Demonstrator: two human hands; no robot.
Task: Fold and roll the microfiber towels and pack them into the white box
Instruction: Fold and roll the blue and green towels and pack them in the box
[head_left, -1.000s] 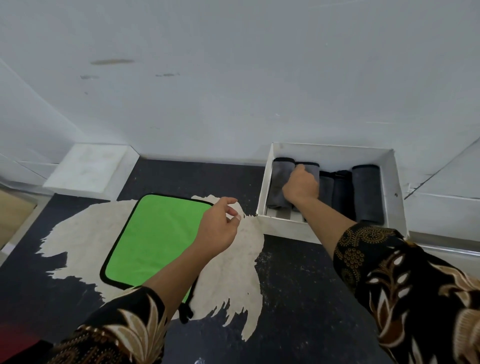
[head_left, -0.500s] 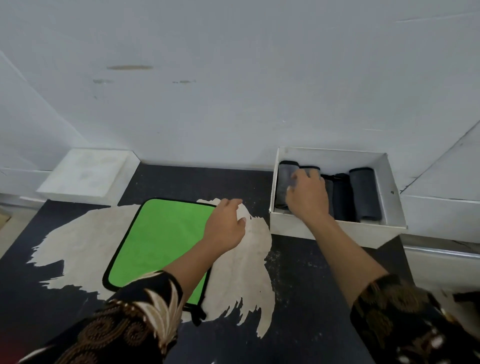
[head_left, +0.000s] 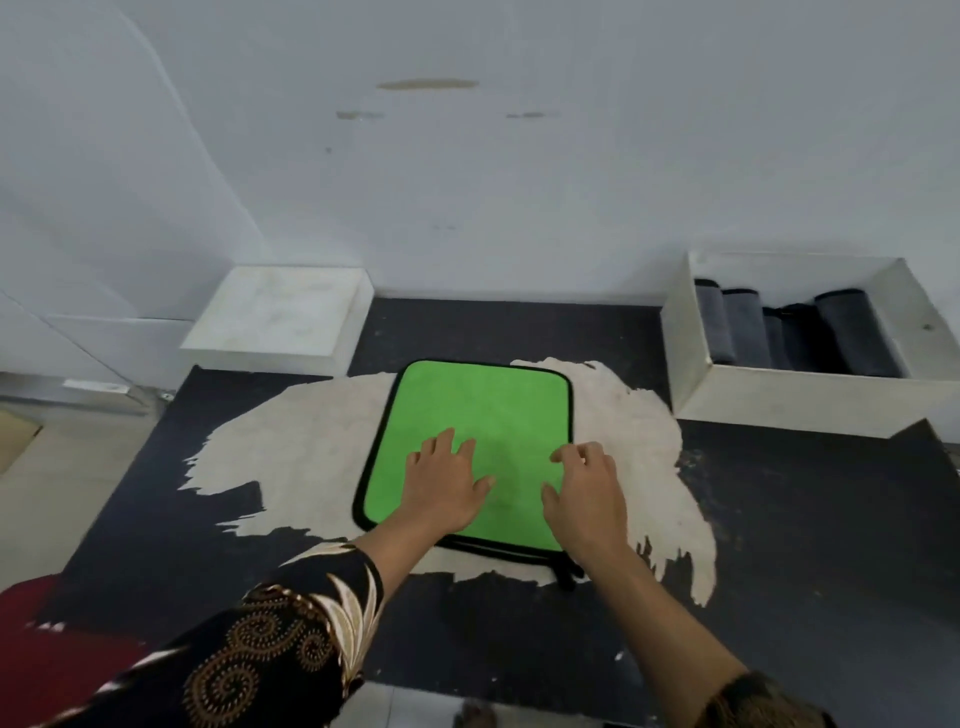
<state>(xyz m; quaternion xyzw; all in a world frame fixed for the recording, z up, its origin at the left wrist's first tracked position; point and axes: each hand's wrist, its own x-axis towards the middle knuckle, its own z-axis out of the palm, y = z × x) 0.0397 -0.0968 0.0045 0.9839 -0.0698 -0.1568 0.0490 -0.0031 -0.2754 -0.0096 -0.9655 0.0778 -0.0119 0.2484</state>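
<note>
Nearest, at seven o'clock, a black sleeve with a gold and cream pattern (head_left: 291, 639) covers the left forearm. Just beyond it, the left hand (head_left: 447, 491) lies flat, fingers straight and spread, pressing the near half of the flat green microfiber towel with black trim (head_left: 483, 410). At its three o'clock the right hand (head_left: 587, 501) sits over the towel's right edge, fingers loosely bent and holding nothing. The towel rests on a black floor mat with a worn pale patch (head_left: 311, 457). Farther off, at two o'clock, the white rectangular box (head_left: 805, 405) holds dark grey rolled towels (head_left: 740, 327) side by side. At eleven o'clock sits a white square block (head_left: 280, 312).
</note>
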